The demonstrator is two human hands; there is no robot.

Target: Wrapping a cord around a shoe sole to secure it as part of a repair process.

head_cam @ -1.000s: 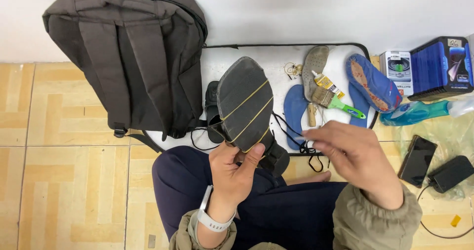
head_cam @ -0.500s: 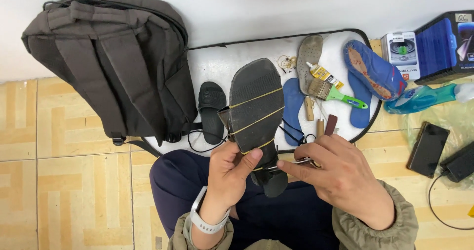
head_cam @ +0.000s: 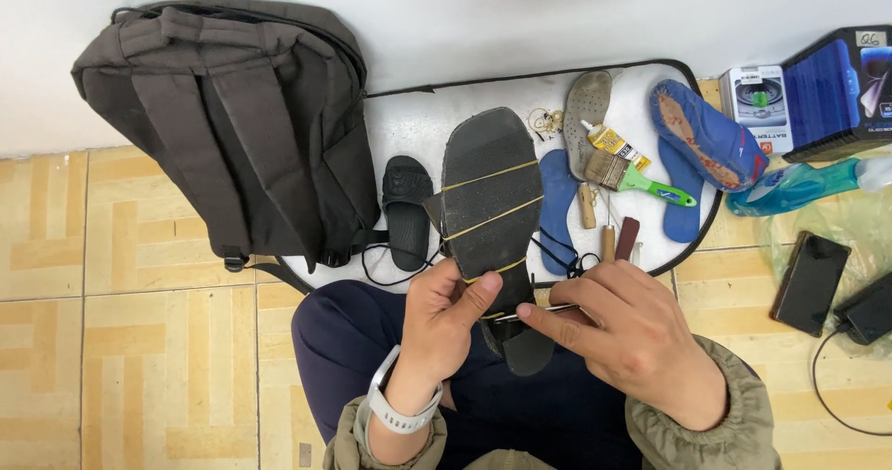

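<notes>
Black shoe sole (head_cam: pixel 491 191) up in front of lap, underside facing camera, crossed by three yellowish rubber bands (head_cam: pixel 491 175). Left hand (head_cam: pixel 444 317) closed around lower part of sole, thumb pressed on its face near lowest band; pale wristband (head_cam: pixel 398 414) on that wrist. Right hand (head_cam: pixel 624 332) pinching thin metal tool (head_cam: pixel 534 313) between thumb and forefinger, tip touching sole's lower right edge. Heel end of sole hanging below both hands, over dark blue trousers (head_cam: pixel 353 359).

Behind sole: white mat with black rim (head_cam: pixel 423 122) laid on tiled floor (head_cam: pixel 139 340), against pale wall. On mat, left of sole: small black sandal (head_cam: pixel 407 210), black cord looping just beside it. Right of sole: blue insole (head_cam: pixel 559 205), partly hidden by sole edge; grey worn insole (head_cam: pixel 587 108) above it; small yellow glue tube (head_cam: pixel 610 142) touching grey insole; brush with green handle (head_cam: pixel 646 180) lying across mat; two wooden-handled tools (head_cam: pixel 587 208) upright-ish near lower rim. Blue shoe with reddish worn inside (head_cam: pixel 706 136) at mat's right end, tilted.

Grey backpack (head_cam: pixel 228 126) leaning at wall, left of mat, overlapping its left edge. Right of mat, on floor: white box (head_cam: pixel 754 103), blue-black box (head_cam: pixel 836 89), teal plastic bottle (head_cam: pixel 790 187) lying down, black phone (head_cam: pixel 810 282), black charger block with cable (head_cam: pixel 866 310).
</notes>
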